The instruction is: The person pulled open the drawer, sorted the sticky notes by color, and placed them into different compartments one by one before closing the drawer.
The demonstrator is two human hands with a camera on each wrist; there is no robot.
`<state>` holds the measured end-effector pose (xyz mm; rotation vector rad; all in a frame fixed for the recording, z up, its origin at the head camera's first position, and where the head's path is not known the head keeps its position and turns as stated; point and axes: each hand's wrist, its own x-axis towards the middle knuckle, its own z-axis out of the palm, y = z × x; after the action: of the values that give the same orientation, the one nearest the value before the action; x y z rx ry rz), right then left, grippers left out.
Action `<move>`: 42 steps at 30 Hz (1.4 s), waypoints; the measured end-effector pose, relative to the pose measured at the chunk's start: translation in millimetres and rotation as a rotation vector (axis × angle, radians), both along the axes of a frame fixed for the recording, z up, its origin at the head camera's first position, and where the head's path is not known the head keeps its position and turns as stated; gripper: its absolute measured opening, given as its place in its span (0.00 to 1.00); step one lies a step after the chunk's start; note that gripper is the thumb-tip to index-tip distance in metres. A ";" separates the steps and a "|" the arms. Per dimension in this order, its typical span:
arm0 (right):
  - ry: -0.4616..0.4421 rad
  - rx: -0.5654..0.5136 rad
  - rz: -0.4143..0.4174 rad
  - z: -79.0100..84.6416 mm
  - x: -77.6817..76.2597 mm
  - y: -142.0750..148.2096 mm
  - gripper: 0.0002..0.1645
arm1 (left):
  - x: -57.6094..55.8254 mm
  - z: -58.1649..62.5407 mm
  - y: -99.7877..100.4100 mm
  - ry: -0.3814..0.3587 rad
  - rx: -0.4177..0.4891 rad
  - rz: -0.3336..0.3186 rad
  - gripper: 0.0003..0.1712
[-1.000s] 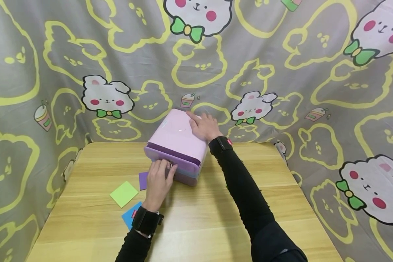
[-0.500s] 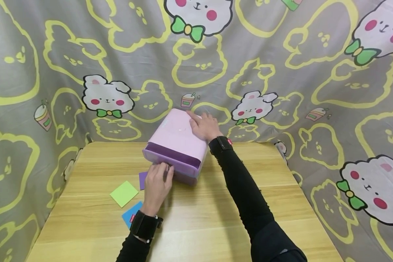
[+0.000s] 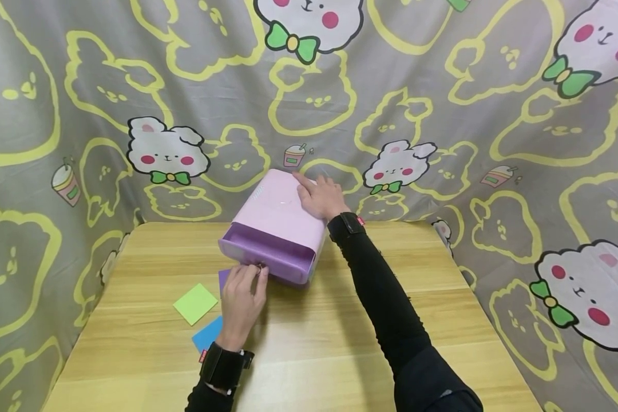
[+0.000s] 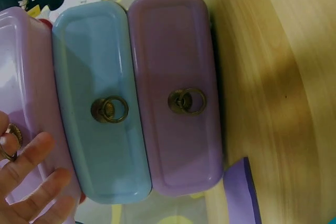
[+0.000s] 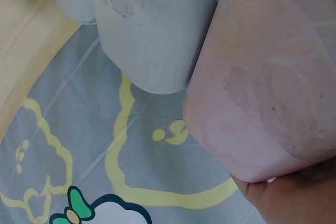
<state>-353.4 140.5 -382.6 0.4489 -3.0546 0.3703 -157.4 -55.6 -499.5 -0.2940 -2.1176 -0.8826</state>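
A small pink drawer cabinet (image 3: 275, 209) stands on the table, its top drawer (image 3: 288, 268), which is purple, pulled partway out. My left hand (image 3: 243, 300) pinches the brass ring pull (image 4: 16, 134) of that drawer. Below it, in the left wrist view, sit a blue drawer (image 4: 97, 150) and a mauve drawer (image 4: 176, 56), both closed, each with its own ring. On the cabinet's top, toward the right rear edge, rests my right hand (image 3: 321, 197), index finger extended. The right wrist view catches part of that hand (image 5: 294, 198) at the pink casing's edge.
Left of the cabinet lie a yellow-green paper square (image 3: 195, 304), a blue square (image 3: 208, 333) partly behind the left wrist, and a purple square (image 3: 224, 280) partly covered. A patterned curtain (image 3: 226, 91) hangs behind the wooden table (image 3: 340, 355).
The top drawer has slid farther out toward me, with my left hand drawing back on its ring and slightly leftward. My right hand stays in place on the cabinet.
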 end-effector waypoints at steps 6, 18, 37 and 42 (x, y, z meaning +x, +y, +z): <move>0.003 0.003 -0.003 0.5 0.6 -1.0 0.33 | 8.6 0.1 -1.5 0.001 0.020 0.023 0.11; -0.006 -0.006 -0.014 -1.5 -2.3 1.0 0.33 | 22.5 -3.6 -5.5 -0.038 0.027 0.032 0.11; 0.001 -0.004 -0.013 -2.2 -0.5 -0.2 0.33 | 30.6 -8.1 -8.2 -0.034 0.082 0.052 0.11; 0.011 -0.015 -0.010 -1.7 -0.1 -1.1 0.33 | 32.1 -8.7 -9.4 -0.064 0.074 0.073 0.13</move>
<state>-353.6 139.4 -384.4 0.4332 -3.0404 0.3886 -125.3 -65.0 -508.2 -0.1512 -2.1346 -0.9363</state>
